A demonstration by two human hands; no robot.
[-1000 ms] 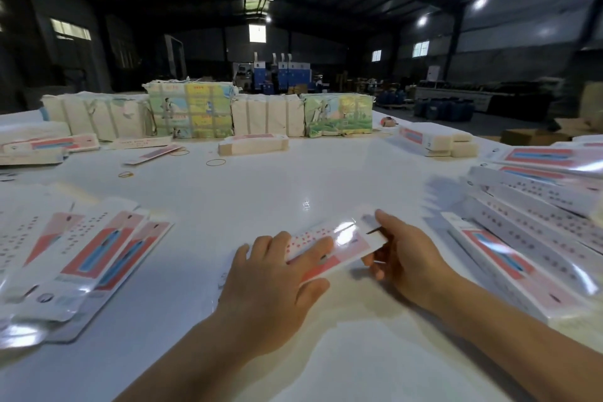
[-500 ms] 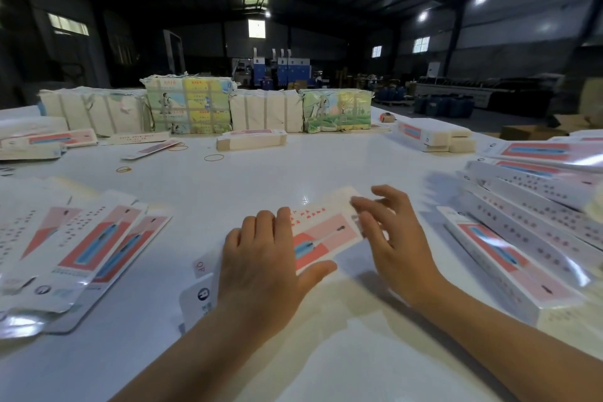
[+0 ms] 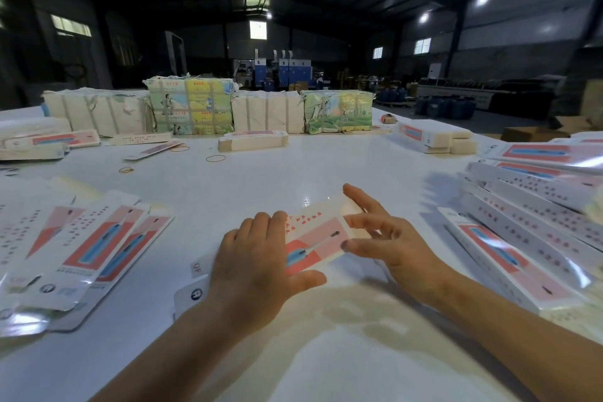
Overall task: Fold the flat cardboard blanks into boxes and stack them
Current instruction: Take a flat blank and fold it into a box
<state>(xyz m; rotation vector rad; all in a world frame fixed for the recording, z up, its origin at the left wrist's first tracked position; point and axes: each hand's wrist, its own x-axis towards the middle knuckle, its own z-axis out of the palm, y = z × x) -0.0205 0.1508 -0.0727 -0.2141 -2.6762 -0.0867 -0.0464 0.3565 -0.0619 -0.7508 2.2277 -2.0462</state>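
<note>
The blank (image 3: 313,243) is pinned flat to the table (image 3: 293,173) under the left hand (image 3: 257,268), fingers straight, probably to steady it. The right hand (image 3: 394,238), fingers spread and holding nothing, is poised at its far end. Folded boxes (image 3: 522,238) are stacked rightward, within reach.

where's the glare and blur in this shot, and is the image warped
Head view: ceiling lamps glint off the glossy white table just beyond the blank, and sheen streaks the folded boxes at right; the right hand has motion-blurred fingertips while the left hand looks sharp; wide-angle distortion bows the table edges and roof; the hall behind is dim.
</note>
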